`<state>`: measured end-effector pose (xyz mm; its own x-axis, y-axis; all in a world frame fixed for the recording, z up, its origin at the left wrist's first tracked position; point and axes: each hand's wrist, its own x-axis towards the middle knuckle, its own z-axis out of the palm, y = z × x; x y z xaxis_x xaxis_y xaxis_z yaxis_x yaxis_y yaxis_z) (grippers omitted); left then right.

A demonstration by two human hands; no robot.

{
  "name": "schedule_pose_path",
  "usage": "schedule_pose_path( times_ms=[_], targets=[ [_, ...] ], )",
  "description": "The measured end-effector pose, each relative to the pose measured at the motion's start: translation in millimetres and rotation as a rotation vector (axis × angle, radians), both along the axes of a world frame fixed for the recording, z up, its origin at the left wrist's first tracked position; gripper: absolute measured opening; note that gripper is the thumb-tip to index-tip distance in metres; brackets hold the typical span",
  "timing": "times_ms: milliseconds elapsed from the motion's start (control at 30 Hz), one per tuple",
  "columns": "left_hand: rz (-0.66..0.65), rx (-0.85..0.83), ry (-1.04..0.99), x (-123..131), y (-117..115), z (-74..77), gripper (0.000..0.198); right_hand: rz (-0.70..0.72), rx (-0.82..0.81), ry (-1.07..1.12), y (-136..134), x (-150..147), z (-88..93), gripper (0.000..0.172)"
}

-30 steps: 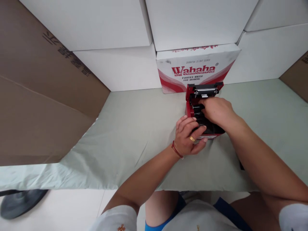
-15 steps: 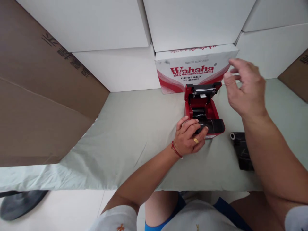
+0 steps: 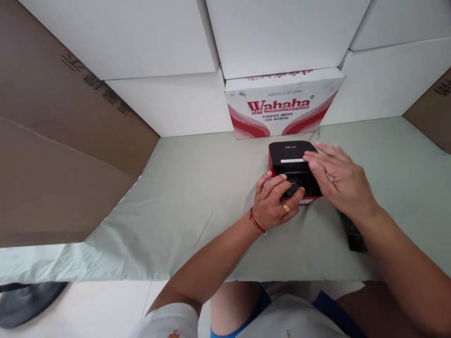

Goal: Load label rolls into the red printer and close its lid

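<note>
A small red and black label printer [image 3: 293, 151] sits on the cloth with its black lid lowered over the body; a white strip runs across the lid. My left hand [image 3: 276, 199], wearing a gold ring and a red bracelet, grips the printer's front left edge, fingers curled over the black front part. The right hand [image 3: 340, 180] lies with stretched fingers against the right side of the lid, slightly blurred. Partly hidden under my right forearm is a roll of black film [image 3: 356, 239]. The inside of the printer is mostly covered by the lid.
A white and red water carton [image 3: 282, 110] stands right behind the printer. White boxes [image 3: 169, 103] are stacked along the back. A large brown carton [image 3: 70, 164] fills the left side, another [image 3: 431, 112] the right. Pale green cloth [image 3: 197, 188] covers the table.
The printer's lid was raised and is now down. My right hand has moved from the air by the water carton down and left onto the lid. The left hand stays put.
</note>
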<state>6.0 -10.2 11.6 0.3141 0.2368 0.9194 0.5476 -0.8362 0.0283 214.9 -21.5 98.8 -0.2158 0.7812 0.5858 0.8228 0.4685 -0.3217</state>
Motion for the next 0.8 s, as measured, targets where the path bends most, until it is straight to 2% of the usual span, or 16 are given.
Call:
schedule_pose_path(
  times_ms=[100,267,467,633,800],
  targets=[
    [-0.012,-0.037,0.013,-1,0,-1.4,0.034,0.032,-0.063,-0.063,-12,2,-10.1,0.041],
    [-0.098,-0.104,0.08,-5,2,-0.4,0.034,-0.015,-0.069,-0.156,-19,0,-15.2,0.041],
    [-0.092,-0.14,0.085,-4,2,-4.0,0.035,-0.008,-0.051,-0.116,-22,2,-21.5,0.038],
    [-0.191,-0.309,-0.2,-5,1,-3.7,0.046,-0.001,-0.02,0.063,-23,-3,-31.4,0.037],
    [-0.223,-0.819,-0.663,-11,21,-18.9,0.046,0.026,-0.069,0.218,-25,-8,-32.9,0.035]
  ],
)
